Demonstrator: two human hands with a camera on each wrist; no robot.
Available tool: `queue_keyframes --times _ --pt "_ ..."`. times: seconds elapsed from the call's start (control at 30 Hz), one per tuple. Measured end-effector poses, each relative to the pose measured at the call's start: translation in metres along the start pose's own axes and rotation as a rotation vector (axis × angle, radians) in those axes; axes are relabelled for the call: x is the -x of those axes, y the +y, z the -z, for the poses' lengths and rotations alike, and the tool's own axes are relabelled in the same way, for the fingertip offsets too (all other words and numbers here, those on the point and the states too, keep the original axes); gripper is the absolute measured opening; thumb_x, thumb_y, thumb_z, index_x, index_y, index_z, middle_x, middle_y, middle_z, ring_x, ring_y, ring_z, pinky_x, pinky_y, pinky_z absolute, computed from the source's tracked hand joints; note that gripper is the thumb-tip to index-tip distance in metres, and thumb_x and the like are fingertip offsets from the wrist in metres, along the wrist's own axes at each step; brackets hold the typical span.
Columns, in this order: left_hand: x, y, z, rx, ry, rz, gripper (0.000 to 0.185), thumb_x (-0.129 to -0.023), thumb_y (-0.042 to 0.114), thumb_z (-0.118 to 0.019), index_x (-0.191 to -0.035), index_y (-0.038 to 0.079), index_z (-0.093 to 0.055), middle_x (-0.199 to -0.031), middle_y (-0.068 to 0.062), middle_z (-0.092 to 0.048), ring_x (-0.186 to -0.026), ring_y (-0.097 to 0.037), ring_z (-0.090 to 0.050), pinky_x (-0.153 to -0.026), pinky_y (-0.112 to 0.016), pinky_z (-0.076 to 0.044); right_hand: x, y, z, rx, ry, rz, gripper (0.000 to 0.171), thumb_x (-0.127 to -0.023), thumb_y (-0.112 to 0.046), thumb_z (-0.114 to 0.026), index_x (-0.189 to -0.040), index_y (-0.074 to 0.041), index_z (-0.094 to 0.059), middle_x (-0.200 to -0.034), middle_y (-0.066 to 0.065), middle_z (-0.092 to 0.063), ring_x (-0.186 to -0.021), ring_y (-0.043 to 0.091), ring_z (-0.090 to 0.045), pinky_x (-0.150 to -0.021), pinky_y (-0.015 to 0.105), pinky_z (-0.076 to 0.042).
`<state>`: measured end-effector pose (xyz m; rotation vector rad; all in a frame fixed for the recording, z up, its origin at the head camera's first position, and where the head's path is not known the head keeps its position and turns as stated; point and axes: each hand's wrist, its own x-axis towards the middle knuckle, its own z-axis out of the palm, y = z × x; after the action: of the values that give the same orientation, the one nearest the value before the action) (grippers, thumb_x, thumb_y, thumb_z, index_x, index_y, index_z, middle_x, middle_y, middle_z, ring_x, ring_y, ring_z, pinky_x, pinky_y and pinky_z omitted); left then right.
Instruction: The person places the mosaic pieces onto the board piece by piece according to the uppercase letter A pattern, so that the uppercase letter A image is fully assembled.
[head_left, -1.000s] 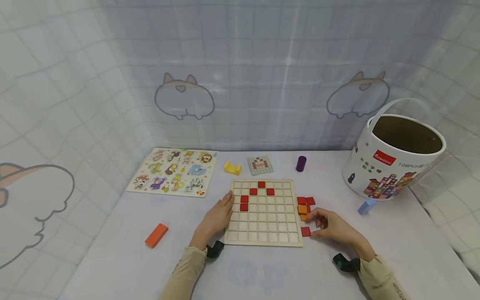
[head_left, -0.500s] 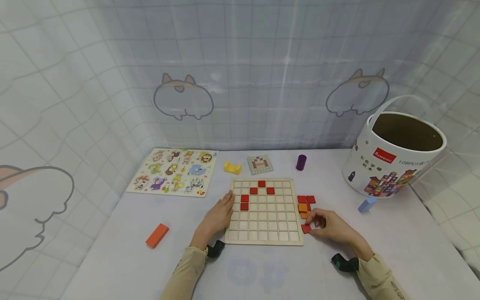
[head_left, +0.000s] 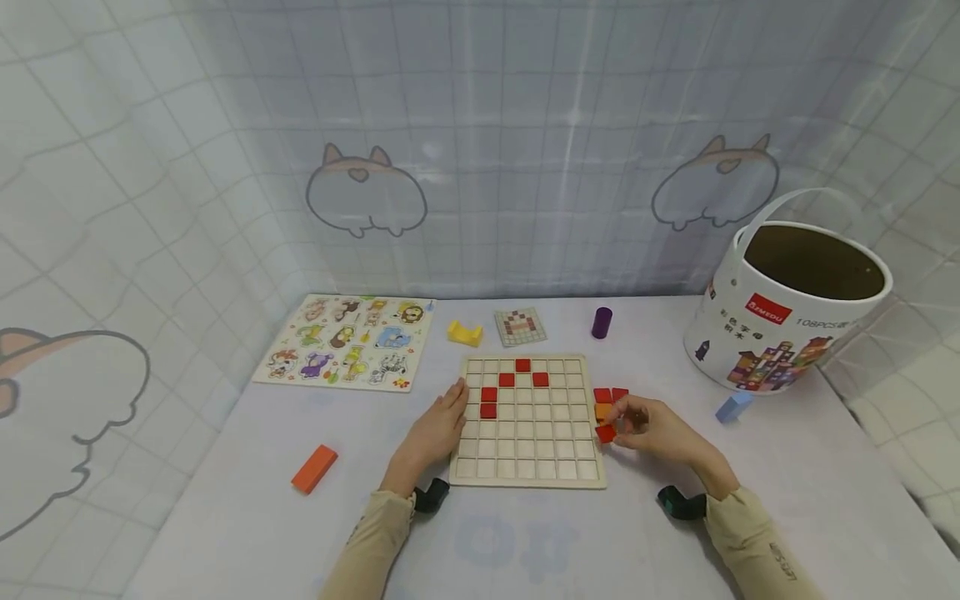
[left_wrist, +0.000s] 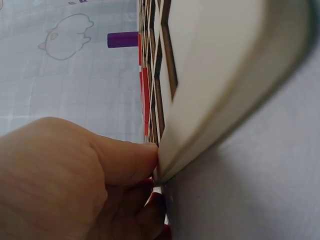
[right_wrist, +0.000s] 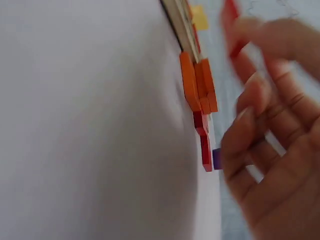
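My right hand point(head_left: 656, 429) pinches a red square tile point(head_left: 605, 433) between thumb and fingertips, beside the right edge of the wooden grid board point(head_left: 525, 471). In the right wrist view the red tile point(right_wrist: 230, 22) is blurred at the fingertips. Along the board's left edge rests my left hand point(head_left: 437, 429); in the left wrist view its thumb point(left_wrist: 127, 160) touches the board's rim. Several red tiles point(head_left: 488, 411) sit in the upper cells of the board. Just beyond my right fingers lie more red tiles point(head_left: 602, 395) and orange tiles point(head_left: 602, 412), partly hidden by the hand.
Behind the board lie a small pattern card point(head_left: 521, 337), a yellow block point(head_left: 465, 334) and a purple cylinder point(head_left: 602, 322). An animal puzzle board point(head_left: 367, 333) and an orange block point(head_left: 314, 469) are on the left. A blue block point(head_left: 733, 407) and white bucket point(head_left: 750, 350) stand right.
My right hand has closed its fingers on the red tile and brought it up from the table, forward and slightly left toward the board's edge. My left hand has stayed in place.
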<state>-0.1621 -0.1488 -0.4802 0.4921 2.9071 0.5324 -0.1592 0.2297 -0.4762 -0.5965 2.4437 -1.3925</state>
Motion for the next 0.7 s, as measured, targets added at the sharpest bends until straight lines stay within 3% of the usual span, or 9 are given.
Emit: queue_keyframes --times 0.37,0.57,0.7 --pt "0.0 0.0 0.0 0.012 -0.006 -0.002 0.053 -0.102 0.014 -0.044 -0.149 -0.004 -0.03 -0.16 -0.018 -0.024 -0.147 -0.032 -0.026 -0.121 -0.049 -0.026 -0.053 -0.04 -0.016 -0.057 0.018 0.082 0.023 -0.083 -0.011 -0.075 -0.104 -0.009 -0.065 -0.081 0.004 -0.052 -0.074 0.014 -0.05 -0.063 0.022 -0.042" --pt "0.0 0.002 0.0 0.015 -0.016 0.008 0.053 -0.101 0.013 -0.045 -0.149 -0.004 -0.03 -0.16 -0.017 -0.023 -0.147 -0.032 -0.026 -0.122 -0.049 -0.025 -0.079 -0.053 -0.04 -0.124 0.069 0.134 0.023 -0.084 -0.01 -0.075 -0.105 -0.007 -0.066 -0.083 0.004 -0.055 -0.076 0.015 -0.051 -0.068 0.023 -0.045" --pt "0.001 0.003 0.002 0.023 -0.008 0.017 0.053 -0.102 0.014 -0.045 -0.149 -0.004 -0.03 -0.16 -0.017 -0.023 -0.147 -0.033 -0.026 -0.122 -0.048 -0.024 -0.092 -0.061 -0.06 -0.188 0.085 0.127 0.023 -0.085 -0.011 -0.073 -0.106 -0.007 -0.066 -0.08 0.002 -0.053 -0.073 0.014 -0.049 -0.063 0.021 -0.042"
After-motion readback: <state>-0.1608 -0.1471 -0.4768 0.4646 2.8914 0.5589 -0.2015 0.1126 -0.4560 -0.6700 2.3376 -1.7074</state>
